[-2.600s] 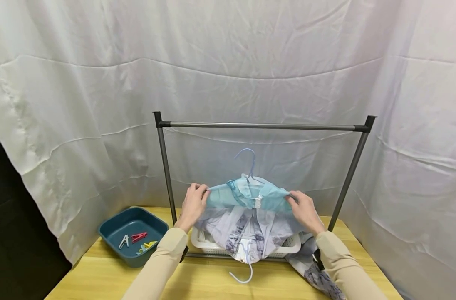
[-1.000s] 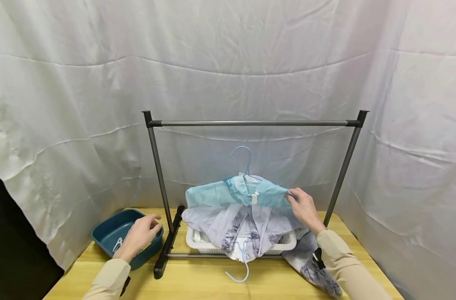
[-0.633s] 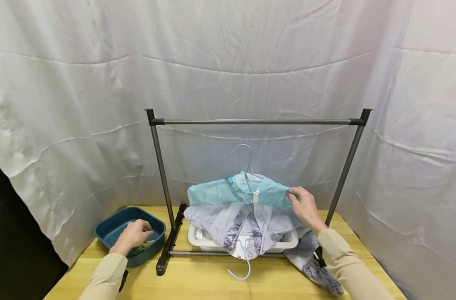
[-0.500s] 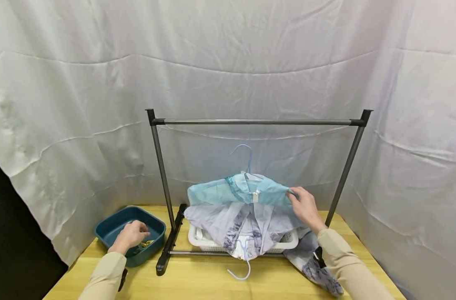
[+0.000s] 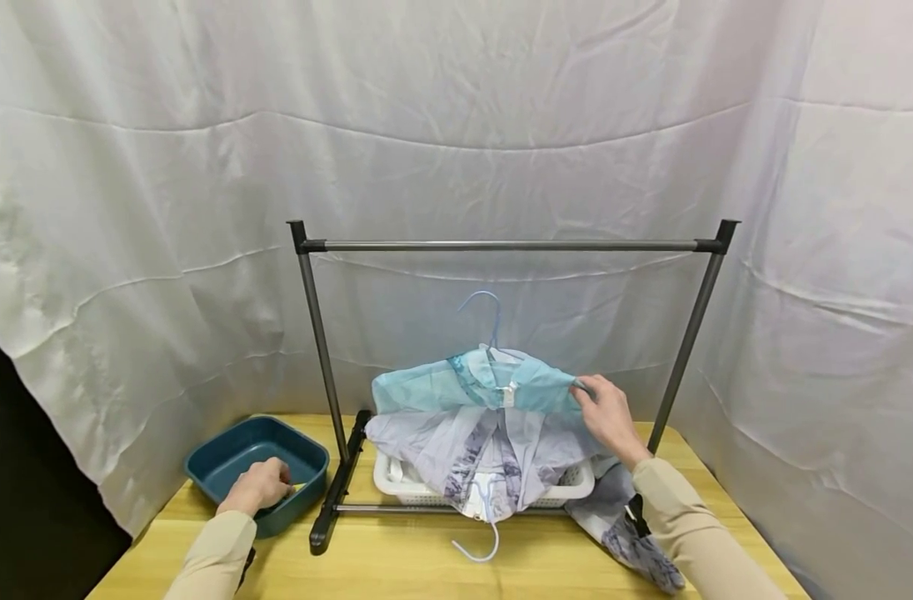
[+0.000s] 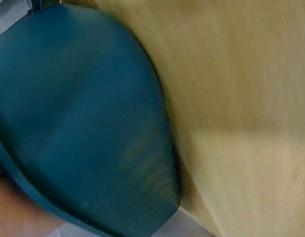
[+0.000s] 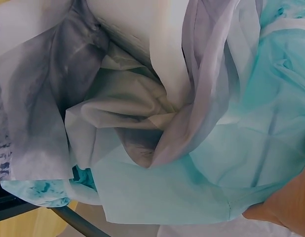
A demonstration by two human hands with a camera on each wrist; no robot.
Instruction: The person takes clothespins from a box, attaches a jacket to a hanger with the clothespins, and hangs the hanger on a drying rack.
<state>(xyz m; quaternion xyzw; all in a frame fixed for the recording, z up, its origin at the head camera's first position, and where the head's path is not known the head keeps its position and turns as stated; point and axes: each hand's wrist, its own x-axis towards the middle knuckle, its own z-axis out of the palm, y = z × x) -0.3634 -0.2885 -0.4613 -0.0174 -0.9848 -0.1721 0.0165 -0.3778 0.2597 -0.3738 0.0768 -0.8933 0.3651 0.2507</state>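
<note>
My right hand (image 5: 608,414) pinches the right shoulder of a sheer turquoise garment (image 5: 434,387), which sits on a blue hanger (image 5: 496,310) with its hook up. In the right wrist view, part of that hand shows at the turquoise cloth (image 7: 157,200). Below it lies a lilac patterned garment (image 5: 419,437), draped over a white basket (image 5: 396,482); a second hanger (image 5: 492,537) sticks out at its front, hook downward. My left hand (image 5: 257,486) reaches down into a dark teal basin (image 5: 224,454), fingertips hidden. Yellow (image 5: 299,487) shows beside the fingers; I cannot tell whether they hold a clothespin.
A metal clothes rack (image 5: 509,246) stands behind and around the basket, its black left foot (image 5: 336,500) between basin and basket. A patterned sleeve (image 5: 625,533) trails onto the wooden table (image 5: 396,567) at right. Pale curtains (image 5: 456,100) hang behind.
My left hand has let go of the turquoise garment's left shoulder, moved left over the basin and gone down into it. My right hand has kept its pinch.
</note>
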